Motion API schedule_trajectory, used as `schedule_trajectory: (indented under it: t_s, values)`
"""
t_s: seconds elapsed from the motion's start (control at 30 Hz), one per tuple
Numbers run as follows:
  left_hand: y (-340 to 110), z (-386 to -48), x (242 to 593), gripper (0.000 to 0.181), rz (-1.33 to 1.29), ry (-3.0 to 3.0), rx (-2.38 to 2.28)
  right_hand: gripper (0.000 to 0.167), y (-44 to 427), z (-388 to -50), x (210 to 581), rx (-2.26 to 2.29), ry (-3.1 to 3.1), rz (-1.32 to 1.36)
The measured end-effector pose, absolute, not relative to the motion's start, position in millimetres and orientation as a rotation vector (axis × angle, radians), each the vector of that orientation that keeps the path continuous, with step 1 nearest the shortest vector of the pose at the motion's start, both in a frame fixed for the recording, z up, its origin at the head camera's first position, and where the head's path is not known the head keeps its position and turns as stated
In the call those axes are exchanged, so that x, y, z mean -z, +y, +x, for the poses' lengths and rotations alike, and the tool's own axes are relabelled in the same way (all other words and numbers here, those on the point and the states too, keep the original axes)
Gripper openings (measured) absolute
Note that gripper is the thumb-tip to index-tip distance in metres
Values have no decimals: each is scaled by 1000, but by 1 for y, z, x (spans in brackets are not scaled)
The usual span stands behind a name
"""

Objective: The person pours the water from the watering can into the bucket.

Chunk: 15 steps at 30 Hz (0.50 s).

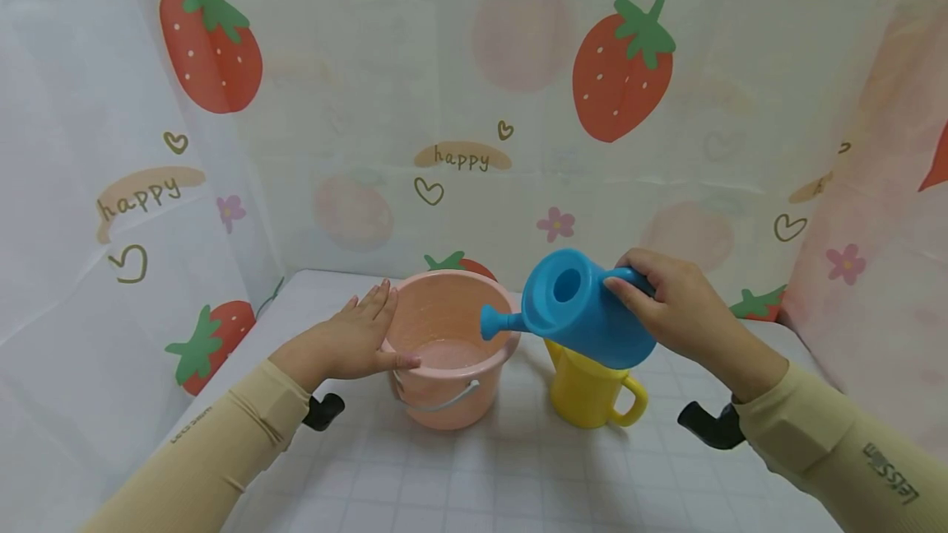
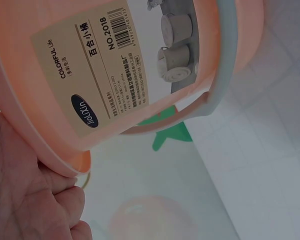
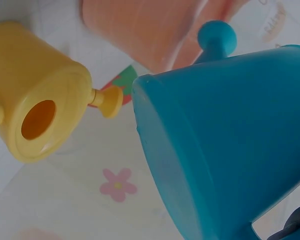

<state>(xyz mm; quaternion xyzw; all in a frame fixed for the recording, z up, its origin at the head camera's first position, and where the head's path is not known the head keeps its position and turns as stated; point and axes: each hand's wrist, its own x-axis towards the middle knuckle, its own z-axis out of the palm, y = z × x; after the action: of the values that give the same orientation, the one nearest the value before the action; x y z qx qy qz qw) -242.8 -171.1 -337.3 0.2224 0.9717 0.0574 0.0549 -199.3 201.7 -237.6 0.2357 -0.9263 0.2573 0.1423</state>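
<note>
In the head view a pink bucket (image 1: 452,397) stands on the table, its pale handle (image 1: 444,403) hanging down at the front. My left hand (image 1: 351,344) rests on the bucket's left rim with fingers extended and thumb along the front edge. A printed label (image 2: 95,70) shows on the bucket's side in the left wrist view. My right hand (image 1: 677,303) grips the handle of a blue watering can (image 1: 600,319), held tilted in the air. Its spout points left, with the round tip over the bucket's right rim. Whether water is flowing I cannot tell.
A yellow watering can (image 1: 581,393) stands upright on the table (image 1: 518,484), right of the bucket and partly behind the blue can. A backdrop (image 1: 444,64) printed with strawberries, hearts and flowers closes off the back and both sides.
</note>
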Motion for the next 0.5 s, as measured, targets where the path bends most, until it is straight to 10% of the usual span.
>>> schedule_trajectory:
  t_s: [0.5]
  values:
    - [-169,-243,337,117,668,2955,-155,22,201,-201,236,-711,-2670,694]
